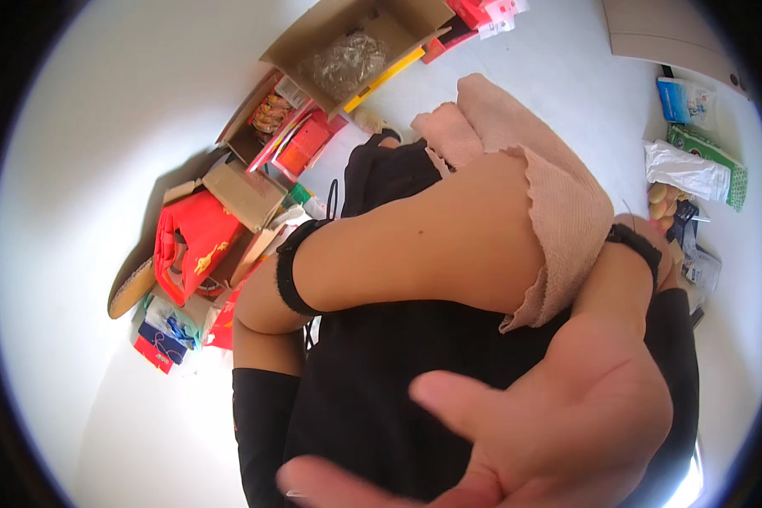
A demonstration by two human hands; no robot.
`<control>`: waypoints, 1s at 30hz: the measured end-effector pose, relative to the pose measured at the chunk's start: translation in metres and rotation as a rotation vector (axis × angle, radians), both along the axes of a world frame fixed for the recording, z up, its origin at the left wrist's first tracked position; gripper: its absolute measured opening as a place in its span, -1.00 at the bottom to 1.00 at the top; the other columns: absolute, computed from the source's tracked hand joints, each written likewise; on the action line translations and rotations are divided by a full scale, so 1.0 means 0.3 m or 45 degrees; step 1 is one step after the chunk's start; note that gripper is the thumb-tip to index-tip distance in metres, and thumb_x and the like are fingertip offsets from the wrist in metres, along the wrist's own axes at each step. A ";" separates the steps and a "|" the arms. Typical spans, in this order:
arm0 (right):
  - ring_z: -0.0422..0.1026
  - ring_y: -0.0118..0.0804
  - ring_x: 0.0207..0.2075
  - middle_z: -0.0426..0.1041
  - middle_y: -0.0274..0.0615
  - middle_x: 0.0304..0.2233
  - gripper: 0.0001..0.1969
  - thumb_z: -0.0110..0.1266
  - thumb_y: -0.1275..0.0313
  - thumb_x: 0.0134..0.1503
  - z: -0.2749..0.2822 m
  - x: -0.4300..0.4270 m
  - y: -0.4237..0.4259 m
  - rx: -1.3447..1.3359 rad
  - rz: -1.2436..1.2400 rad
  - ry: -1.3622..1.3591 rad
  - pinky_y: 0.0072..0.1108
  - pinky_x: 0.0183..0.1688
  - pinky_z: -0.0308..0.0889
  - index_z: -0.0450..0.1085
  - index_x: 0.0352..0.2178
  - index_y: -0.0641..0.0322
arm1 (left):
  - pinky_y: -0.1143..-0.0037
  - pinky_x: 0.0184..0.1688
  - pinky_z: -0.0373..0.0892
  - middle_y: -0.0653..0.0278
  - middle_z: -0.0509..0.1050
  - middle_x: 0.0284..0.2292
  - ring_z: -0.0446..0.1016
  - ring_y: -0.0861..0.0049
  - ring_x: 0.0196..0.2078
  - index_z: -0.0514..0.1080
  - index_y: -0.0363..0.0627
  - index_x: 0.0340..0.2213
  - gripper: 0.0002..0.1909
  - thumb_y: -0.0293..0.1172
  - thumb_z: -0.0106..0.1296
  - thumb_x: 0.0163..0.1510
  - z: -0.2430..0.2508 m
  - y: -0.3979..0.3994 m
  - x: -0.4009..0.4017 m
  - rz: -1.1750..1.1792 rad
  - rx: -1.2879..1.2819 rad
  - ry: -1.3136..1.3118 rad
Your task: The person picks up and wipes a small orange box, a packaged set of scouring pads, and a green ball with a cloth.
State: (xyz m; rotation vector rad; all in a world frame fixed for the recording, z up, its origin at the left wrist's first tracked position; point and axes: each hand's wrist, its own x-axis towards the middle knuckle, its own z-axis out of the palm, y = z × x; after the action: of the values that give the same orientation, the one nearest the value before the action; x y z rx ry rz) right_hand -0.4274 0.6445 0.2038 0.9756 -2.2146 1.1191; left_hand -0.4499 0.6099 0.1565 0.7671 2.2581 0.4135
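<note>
A pink ribbed cloth (571,216) with a scalloped edge wraps the end of my left forearm. It hides my left hand, so I cannot see what those fingers do. The forearm lies across the front of my black clothing (381,394), with a black strap (295,270) near the elbow. Close to the camera, my right hand (565,425) is raised with the palm showing and fingers spread; nothing is in it. Its lower fingers run off the bottom of the picture. Another black strap (638,251) circles my right arm beside the cloth.
An open cardboard box (305,44) with clear plastic wrap stands on the floor (546,76). Along the left wall are packed boxes and a red bag (193,238). Packets, including a green one (705,146), lie at the right below a pale cabinet (667,32).
</note>
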 end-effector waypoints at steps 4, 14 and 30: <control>0.34 -0.38 -0.57 0.44 -0.20 -0.42 -0.77 -0.05 0.31 -0.05 0.023 -0.055 0.082 0.033 -0.038 -0.023 -0.58 -0.60 0.20 0.34 -0.31 0.07 | 0.46 -0.28 0.33 0.13 0.37 -0.30 0.39 0.34 -0.28 0.25 -0.26 -0.19 -0.61 -0.29 -0.08 -0.06 -0.046 0.039 -0.088 -0.564 0.285 0.104; 0.39 -0.36 -0.58 0.44 -0.23 -0.55 -0.92 0.05 0.51 -0.26 -0.173 -0.054 0.560 -0.115 -0.465 -0.040 -0.57 -0.58 0.23 0.35 -0.60 0.24 | 0.42 -0.22 0.28 0.09 0.32 -0.35 0.28 0.16 -0.28 0.25 -0.25 -0.22 -0.65 -0.46 -0.12 -0.13 -0.360 0.285 -0.369 -1.077 1.049 -0.107; 0.43 0.03 -0.30 0.44 0.14 -0.45 -0.63 -0.12 0.25 -0.18 -1.746 -0.076 1.294 0.313 -0.940 -2.258 -0.35 -0.18 0.31 0.43 -0.46 0.35 | 0.50 -0.55 0.25 0.20 0.43 -0.51 0.37 0.42 -0.54 0.36 -0.16 -0.29 -0.66 -0.24 0.01 -0.11 -1.373 -0.344 -0.010 0.604 0.106 -0.096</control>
State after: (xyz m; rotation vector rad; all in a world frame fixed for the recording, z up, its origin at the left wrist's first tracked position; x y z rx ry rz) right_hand -0.4501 1.0326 -0.3201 -1.4275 -3.3627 1.4527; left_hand -0.4528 0.5067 -0.2555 0.2398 2.3519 0.7470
